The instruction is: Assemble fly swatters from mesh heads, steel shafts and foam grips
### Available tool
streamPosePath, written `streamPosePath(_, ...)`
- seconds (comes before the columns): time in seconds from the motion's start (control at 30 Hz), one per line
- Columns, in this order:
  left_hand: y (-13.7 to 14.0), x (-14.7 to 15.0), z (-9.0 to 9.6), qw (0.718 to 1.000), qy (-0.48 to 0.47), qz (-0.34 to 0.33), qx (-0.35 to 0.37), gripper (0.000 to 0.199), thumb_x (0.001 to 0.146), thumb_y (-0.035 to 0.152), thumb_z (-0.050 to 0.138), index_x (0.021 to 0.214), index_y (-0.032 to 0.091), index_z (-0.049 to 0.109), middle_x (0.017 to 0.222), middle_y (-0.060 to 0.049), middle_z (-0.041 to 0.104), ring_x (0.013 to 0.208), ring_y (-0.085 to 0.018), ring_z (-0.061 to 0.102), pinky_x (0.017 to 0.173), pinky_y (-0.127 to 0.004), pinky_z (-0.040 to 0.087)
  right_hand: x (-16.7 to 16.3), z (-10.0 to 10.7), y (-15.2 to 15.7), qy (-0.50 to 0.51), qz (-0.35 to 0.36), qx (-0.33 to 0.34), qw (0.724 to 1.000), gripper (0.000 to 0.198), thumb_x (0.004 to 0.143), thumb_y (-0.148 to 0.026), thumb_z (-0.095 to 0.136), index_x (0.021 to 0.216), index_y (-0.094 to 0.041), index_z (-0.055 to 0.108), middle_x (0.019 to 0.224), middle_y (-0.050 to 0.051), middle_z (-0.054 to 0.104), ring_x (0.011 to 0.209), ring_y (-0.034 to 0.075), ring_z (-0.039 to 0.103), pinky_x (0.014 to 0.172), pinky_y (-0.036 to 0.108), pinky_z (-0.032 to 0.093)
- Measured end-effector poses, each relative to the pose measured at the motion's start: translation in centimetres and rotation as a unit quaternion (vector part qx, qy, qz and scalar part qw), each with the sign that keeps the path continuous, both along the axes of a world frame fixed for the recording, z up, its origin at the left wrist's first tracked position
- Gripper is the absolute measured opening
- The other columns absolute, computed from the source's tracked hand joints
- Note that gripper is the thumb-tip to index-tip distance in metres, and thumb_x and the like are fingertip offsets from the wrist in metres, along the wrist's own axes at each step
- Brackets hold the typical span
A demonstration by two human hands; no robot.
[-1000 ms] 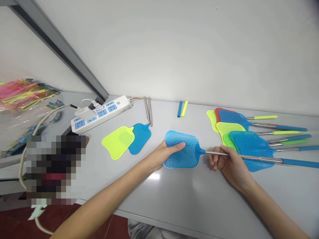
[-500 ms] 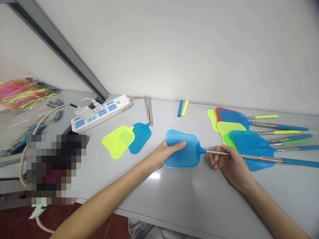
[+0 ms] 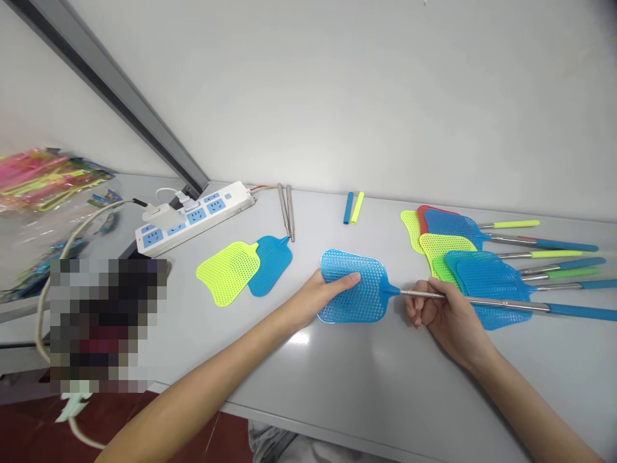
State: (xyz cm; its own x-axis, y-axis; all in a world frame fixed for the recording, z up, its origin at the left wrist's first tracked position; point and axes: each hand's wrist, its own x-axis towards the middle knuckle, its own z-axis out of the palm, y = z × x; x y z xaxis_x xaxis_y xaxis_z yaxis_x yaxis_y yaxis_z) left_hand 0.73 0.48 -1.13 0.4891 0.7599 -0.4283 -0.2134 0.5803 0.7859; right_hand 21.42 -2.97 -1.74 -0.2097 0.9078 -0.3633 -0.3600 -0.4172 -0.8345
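A blue fly swatter (image 3: 369,296) with a metal rod and blue grip lies across both my hands. My left hand (image 3: 321,299) pinches its mesh head, thumb on top and the fingers hidden beneath. Around the metal rod, my right hand (image 3: 446,318) is closed with curled fingers. Under and beside the rod lie several finished-looking swatters, among them a blue one (image 3: 501,286), a yellow one (image 3: 450,244) and a red one (image 3: 424,222). To the left, a yellow swatter head (image 3: 229,273) overlaps a blue swatter head (image 3: 270,267), both without rods.
Two metal rods (image 3: 286,212) and a blue tube (image 3: 348,208) beside a yellow tube (image 3: 357,208) lie near the wall. A white power strip (image 3: 202,215) with plugs and a cable sits left. Plastic bags of colourful items (image 3: 53,180) and a blurred-out patch (image 3: 108,321) are further left.
Almost nothing differs. Both hands keep the same hold on the blue swatter, and the whole view has shifted very slightly.
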Motion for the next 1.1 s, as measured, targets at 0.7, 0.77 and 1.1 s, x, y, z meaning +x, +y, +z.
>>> streamPosePath(0.7,-0.06,-0.01,-0.13,1.000,-0.003,-0.005,0.006,0.036,0.071,0.034,0.062,0.102,0.015,0.059,0.105,-0.010,0.062,0.104,-0.025,0.052,0.089,-0.038,0.039,-0.08,0.12,0.01,-0.007,-0.008,0.000,1.000,0.047,0.084,-0.031,0.027,0.048,-0.017,0.053,0.050,0.005,0.051,0.043,0.014,0.044,0.045,0.028,0.033)
streamPosePath(0.77,-0.06,-0.02,-0.09,1.000,-0.001,-0.005,0.009,0.035,0.071,0.034,0.062,0.101,0.015,0.059,0.105,-0.010,0.062,0.104,-0.025,0.053,0.089,-0.038,0.039,-0.10,0.15,0.01,-0.004,-0.010,-0.003,1.000,0.047,0.084,-0.030,0.026,0.048,-0.017,0.053,0.050,0.005,0.051,0.043,0.014,0.044,0.045,0.028,0.033)
streamPosePath(1.1,-0.18,0.07,0.10,1.000,0.007,-0.008,0.015,0.032,0.073,0.034,0.060,0.100,0.016,0.059,0.109,-0.009,0.060,0.103,-0.025,0.053,0.087,-0.037,0.041,-0.04,0.13,0.01,0.002,-0.012,-0.007,1.000,0.047,0.085,-0.030,0.026,0.048,-0.017,0.053,0.050,0.005,0.052,0.044,0.014,0.045,0.046,0.028,0.032)
